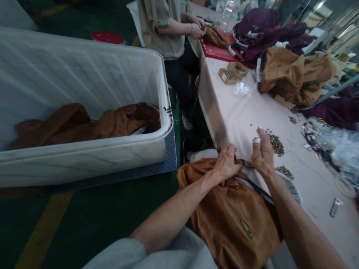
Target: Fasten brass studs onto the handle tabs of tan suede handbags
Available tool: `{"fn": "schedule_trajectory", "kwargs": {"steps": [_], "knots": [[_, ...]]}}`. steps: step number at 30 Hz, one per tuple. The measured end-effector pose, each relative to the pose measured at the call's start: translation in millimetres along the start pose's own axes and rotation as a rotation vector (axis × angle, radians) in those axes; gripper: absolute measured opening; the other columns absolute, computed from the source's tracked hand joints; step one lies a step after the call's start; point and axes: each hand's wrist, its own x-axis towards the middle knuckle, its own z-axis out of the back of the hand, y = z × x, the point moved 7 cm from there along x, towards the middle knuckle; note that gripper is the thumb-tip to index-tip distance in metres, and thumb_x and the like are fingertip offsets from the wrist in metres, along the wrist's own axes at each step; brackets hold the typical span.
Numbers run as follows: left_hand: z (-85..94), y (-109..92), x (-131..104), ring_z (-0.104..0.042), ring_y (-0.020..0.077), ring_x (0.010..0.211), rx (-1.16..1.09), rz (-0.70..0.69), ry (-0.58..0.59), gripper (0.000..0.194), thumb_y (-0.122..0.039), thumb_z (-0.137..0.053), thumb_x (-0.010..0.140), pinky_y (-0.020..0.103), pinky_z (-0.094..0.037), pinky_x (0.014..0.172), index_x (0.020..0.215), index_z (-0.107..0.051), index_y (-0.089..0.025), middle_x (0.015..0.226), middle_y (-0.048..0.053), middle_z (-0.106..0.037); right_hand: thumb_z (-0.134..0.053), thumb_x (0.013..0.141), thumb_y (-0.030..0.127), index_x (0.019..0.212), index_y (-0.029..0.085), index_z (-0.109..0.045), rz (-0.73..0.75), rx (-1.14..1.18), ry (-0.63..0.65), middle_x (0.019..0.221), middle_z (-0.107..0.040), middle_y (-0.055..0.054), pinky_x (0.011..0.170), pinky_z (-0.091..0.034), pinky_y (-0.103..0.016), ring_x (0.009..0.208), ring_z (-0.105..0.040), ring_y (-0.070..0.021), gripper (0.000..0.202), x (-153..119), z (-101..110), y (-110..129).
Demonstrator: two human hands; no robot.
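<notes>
Pale-covered table [228, 112]; brown zippered bag [221, 224] at its edge. Left hand [226, 163] pinches strap [246, 163]; right hand [262, 155] touches strap, grip unclear. Judgement: keep strap flat, evenly supported.

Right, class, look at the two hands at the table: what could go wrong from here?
The right hand is beside a pile of small metal pieces; a sideways sweep could scatter them.
Most of the brown bag seems to lie off the tabletop, so it might slide down if the left hand loosens.
An open box sits near the table's edge and could be knocked off.
</notes>
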Motion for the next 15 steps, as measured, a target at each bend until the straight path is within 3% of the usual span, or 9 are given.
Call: {"fn": "schedule_trajectory", "kwargs": {"steps": [3,6,8,11,15], "knots": [[-2.6,0.7,-2.8,-0.063,0.0224,0.089,0.018,-0.088,0.004,0.035,-0.024,-0.078,0.074,0.033,-0.050,0.080,0.105,-0.062,-0.017,0.098,0.006,-0.063,-0.048,0.102,0.041,0.130,0.021,-0.066,0.039,0.059,0.091,0.128,-0.066,-0.014,0.101,-0.054,-0.052,0.118,-0.063,-0.0303,0.039,-22.0,32.1,-3.0],[-5.8,5.0,-5.1,-0.061,0.0217,0.089,0.014,-0.093,0.008,0.029,-0.033,-0.080,0.080,0.033,-0.050,0.081,0.101,-0.069,-0.017,0.097,0.006,-0.062,-0.061,0.095,0.037,0.124,0.024,-0.070,0.171,0.052,0.334,0.122,-0.069,-0.012,0.095,-0.057,-0.051,0.112,-0.064,-0.0307,0.034,-55.3,30.1,-0.8],[-6.5,5.5,-6.6,-0.062,0.0211,0.090,0.003,-0.101,0.010,0.031,-0.037,-0.082,0.081,0.033,-0.050,0.082,0.101,-0.071,-0.016,0.098,0.006,-0.062,-0.061,0.094,0.034,0.123,0.024,-0.071,0.204,0.042,0.396,0.121,-0.070,-0.012,0.094,-0.057,-0.052,0.113,-0.063,-0.0310,0.032,-71.7,25.6,-2.7],[-4.7,-0.3,-9.1,-0.062,0.0205,0.094,0.020,-0.161,0.027,0.025,-0.037,-0.078,0.087,0.032,-0.050,0.086,0.102,-0.074,-0.017,0.102,0.007,-0.062,-0.061,0.093,0.032,0.115,0.026,-0.073,0.168,0.020,0.340,0.121,-0.070,-0.010,0.094,-0.057,-0.053,0.112,-0.064,-0.0309,0.025,-80.1,33.1,-9.4],[-2.8,-12.0,-9.3,-0.059,0.0212,0.099,0.151,-0.228,0.084,0.028,-0.037,-0.071,0.093,0.033,-0.049,0.089,0.115,-0.074,-0.022,0.105,0.006,-0.060,-0.065,0.090,0.035,0.117,0.027,-0.073,0.048,-0.076,0.139,0.125,-0.070,-0.011,0.097,-0.054,-0.057,0.114,-0.065,-0.0336,0.029,-87.5,82.7,-25.0]]}}
